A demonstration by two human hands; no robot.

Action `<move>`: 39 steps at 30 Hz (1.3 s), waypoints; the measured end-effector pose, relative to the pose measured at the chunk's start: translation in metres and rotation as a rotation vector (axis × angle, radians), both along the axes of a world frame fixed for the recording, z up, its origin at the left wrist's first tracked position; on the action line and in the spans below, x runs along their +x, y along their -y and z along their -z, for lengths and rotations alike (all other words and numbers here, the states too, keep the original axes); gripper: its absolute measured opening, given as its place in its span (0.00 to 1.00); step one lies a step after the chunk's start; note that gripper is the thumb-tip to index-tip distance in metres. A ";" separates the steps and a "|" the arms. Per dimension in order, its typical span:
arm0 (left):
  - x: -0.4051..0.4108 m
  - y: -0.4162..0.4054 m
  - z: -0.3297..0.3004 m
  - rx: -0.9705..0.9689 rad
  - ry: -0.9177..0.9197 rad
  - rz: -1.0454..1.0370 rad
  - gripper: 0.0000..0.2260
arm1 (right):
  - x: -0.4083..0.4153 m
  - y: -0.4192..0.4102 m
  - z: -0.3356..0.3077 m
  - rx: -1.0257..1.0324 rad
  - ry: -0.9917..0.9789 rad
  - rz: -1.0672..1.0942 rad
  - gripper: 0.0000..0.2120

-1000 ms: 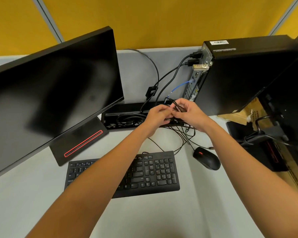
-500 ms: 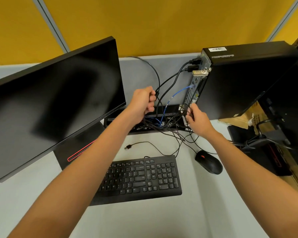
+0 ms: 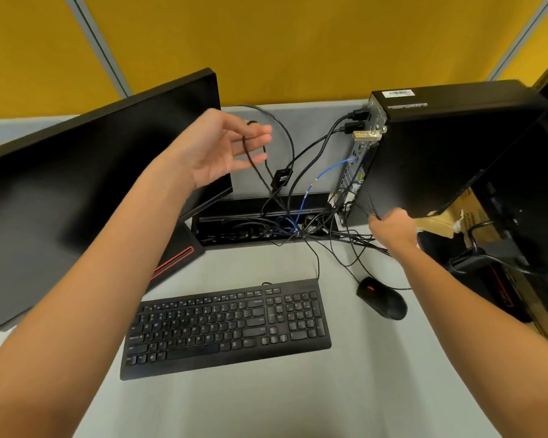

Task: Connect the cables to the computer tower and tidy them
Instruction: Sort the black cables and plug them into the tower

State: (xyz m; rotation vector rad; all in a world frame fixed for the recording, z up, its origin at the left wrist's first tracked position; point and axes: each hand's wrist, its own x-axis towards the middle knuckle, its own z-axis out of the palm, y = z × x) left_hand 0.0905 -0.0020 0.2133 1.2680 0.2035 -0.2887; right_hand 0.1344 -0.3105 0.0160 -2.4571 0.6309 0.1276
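left hand (image 3: 225, 147) raised, fingers spread, right hand (image 3: 391, 227) gripping cables (image 3: 372, 210)

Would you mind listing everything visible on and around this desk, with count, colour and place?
Computer tower: one, black, upright at the desk's back right, ports facing left.
Blue cable: one, plugged into the tower's rear, dropping into the cable tray.
Black cables: several, from the tower's rear down into a tangle.
Cable tray: one, black, along the desk's back edge.
Monitor: one, black, left, red stripe on its base.
Keyboard: one, black, centre.
Mouse: one, black, right of the keyboard.
Desk: one, pale grey.
Partition: yellow, behind.
Left hand: raised, fingers straight, a thin black cable looped across them.
Right hand: gripping cables at the tower's base.
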 end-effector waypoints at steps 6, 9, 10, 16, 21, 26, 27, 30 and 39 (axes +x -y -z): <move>-0.003 0.036 -0.001 0.049 0.139 -0.044 0.18 | -0.016 -0.038 -0.018 0.061 0.354 -0.143 0.11; 0.002 0.054 -0.005 -0.083 0.054 -0.293 0.19 | -0.026 -0.067 -0.015 -0.016 0.403 -0.619 0.16; 0.004 0.058 -0.009 -0.107 0.039 -0.344 0.20 | -0.027 -0.075 -0.011 -0.130 0.277 -0.803 0.18; 0.009 0.049 -0.016 0.019 -0.050 -0.236 0.13 | -0.020 -0.081 -0.017 0.215 -0.254 -0.849 0.13; 0.008 0.035 -0.006 0.078 -0.121 -0.255 0.09 | -0.010 -0.073 -0.080 0.479 -0.024 -0.681 0.17; 0.003 0.032 0.015 0.523 -0.162 -0.074 0.09 | 0.003 -0.058 -0.105 0.355 0.631 -0.243 0.17; 0.001 0.030 0.020 0.659 -0.160 -0.048 0.11 | 0.003 -0.054 -0.100 0.215 0.658 -0.177 0.17; -0.005 0.014 0.037 0.806 -0.104 -0.186 0.07 | -0.006 -0.033 -0.073 -0.127 0.654 0.032 0.17; 0.002 -0.004 0.014 0.395 0.260 -0.368 0.13 | -0.037 -0.013 0.011 -0.367 -0.003 -0.279 0.15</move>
